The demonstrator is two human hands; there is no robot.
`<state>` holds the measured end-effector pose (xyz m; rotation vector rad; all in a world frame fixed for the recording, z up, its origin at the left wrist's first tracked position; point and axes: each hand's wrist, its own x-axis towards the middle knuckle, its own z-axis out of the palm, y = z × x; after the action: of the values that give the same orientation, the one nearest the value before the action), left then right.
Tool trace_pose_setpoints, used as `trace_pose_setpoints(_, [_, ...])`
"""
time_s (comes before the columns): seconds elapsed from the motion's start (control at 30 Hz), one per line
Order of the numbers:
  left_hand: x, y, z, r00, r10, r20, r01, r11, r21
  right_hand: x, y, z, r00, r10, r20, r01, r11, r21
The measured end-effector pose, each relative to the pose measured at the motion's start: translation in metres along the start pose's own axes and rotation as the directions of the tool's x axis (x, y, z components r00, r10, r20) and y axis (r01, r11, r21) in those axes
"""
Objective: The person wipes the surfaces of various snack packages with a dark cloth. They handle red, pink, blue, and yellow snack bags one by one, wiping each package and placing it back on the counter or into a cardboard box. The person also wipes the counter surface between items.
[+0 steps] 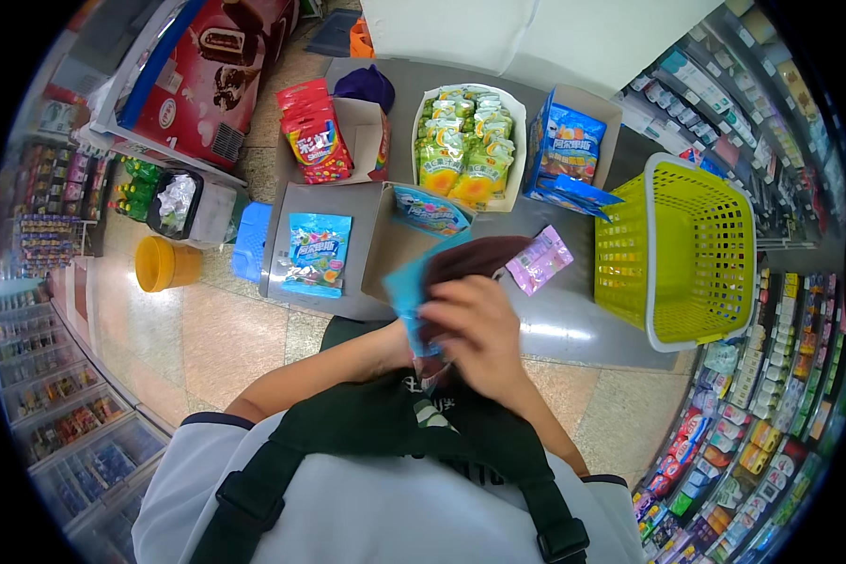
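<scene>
In front of my chest my right hand [483, 331] grips a dark brown cloth [476, 261], its fingers blurred. The cloth lies against a light-blue candy packet [410, 296]. My left hand [398, 345] is mostly hidden behind that packet, at its lower end. Just beyond stands an open cardboard box [381, 261] with a blue candy packet [431, 211] inside. Another light-blue candy packet [317, 254] lies flat on the grey counter [571, 324] to the left. A pink-purple packet [540, 259] rests right of the cloth.
Along the far side stand a box of red Skittles packets [315, 137], a white tray of green-yellow packets [465, 151] and a box of blue packets [571, 144]. A yellow-green plastic basket [677, 247] is at the right. A yellow bucket [168, 264] stands on the floor.
</scene>
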<state>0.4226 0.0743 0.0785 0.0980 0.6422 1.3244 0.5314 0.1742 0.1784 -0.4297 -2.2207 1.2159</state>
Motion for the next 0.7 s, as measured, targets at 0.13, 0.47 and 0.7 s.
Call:
trace_pose_setpoints(0.13, [0.010,0.009,0.005,0.985,-0.104,0.138,0.139,0.952,-0.273,0.015,-0.004,0.002,0.961,-0.095,0.260,0.064,0.990,0.125])
trace_pose_setpoints(0.47, [0.010,0.041,-0.001,0.929,0.094,0.358,0.140,0.806,-0.576,-0.046,0.033,-0.001,0.582,0.348,0.735,-0.752,0.574,0.324])
trace_pose_setpoints(0.7, [-0.058,0.113,-0.093,0.389,0.624,-0.678,-0.084,0.756,0.649,-0.078,0.076,-0.020,0.703,0.650,0.290,-0.540,0.221,0.812])
